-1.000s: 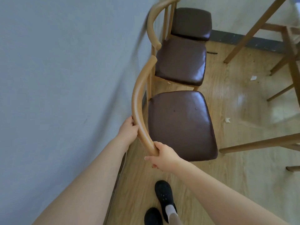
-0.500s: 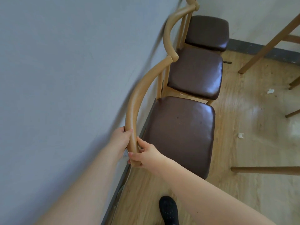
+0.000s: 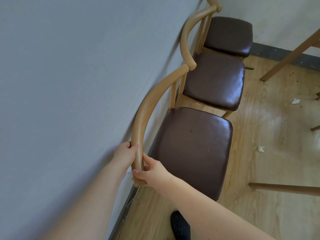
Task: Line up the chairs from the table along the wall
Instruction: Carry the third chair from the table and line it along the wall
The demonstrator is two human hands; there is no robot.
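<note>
**Third chair held at the wall**

Nearest chair (image 3: 194, 149) stands against the grey wall (image 3: 69, 84), in line with two more chairs (image 3: 214, 80) toward 1 o'clock. Left hand (image 3: 123, 155) is wrapped round the curved backrest's lower end; right hand (image 3: 152, 172) pinches the same end from 3 o'clock. Table leg (image 3: 285, 59) stands at 2 o'clock.

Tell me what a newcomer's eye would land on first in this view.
First, the two hands: the left hand and right hand both grip the near end of the curved wooden backrest of the nearest chair. Next, the row of three dark brown seats along the grey wall: nearest seat, middle seat, far seat. Scraps of white litter lie on the wooden floor at right.
</note>
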